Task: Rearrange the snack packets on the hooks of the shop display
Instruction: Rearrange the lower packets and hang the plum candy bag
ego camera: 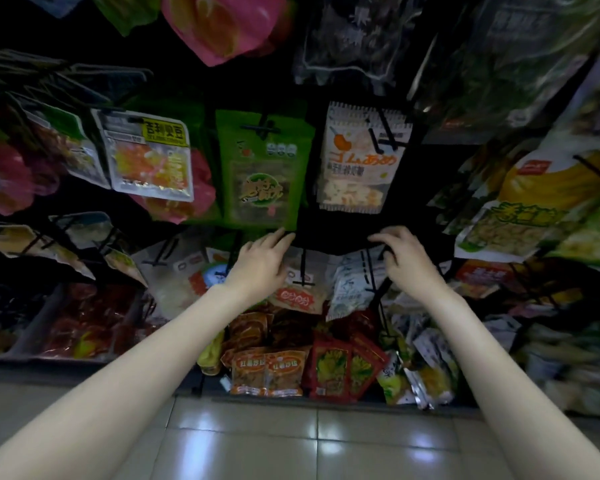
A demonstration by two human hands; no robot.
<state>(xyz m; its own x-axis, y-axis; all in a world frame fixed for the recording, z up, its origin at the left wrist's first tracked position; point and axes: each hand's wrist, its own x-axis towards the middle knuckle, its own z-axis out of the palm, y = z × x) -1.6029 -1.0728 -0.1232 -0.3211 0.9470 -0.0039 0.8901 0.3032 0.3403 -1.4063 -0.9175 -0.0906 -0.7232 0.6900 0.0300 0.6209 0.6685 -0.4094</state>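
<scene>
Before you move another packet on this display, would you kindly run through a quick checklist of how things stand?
1. Left hand free: ok; only its fingers reach the lower corner of the green packet.
2. Right hand free: cannot tell; its fingers curl near a dark hook.
3. Green packet hung on its hook: ok.
4. White packet hung on its hook: ok.
5. Dark gap below the white packet empty: cannot tell, too dim.
6. Lower bin packets out of the way: ok.

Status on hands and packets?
Left hand open, fingertips at green hanging snack packet. Right hand curled at dark rack edge. Nothing blocking.
</scene>
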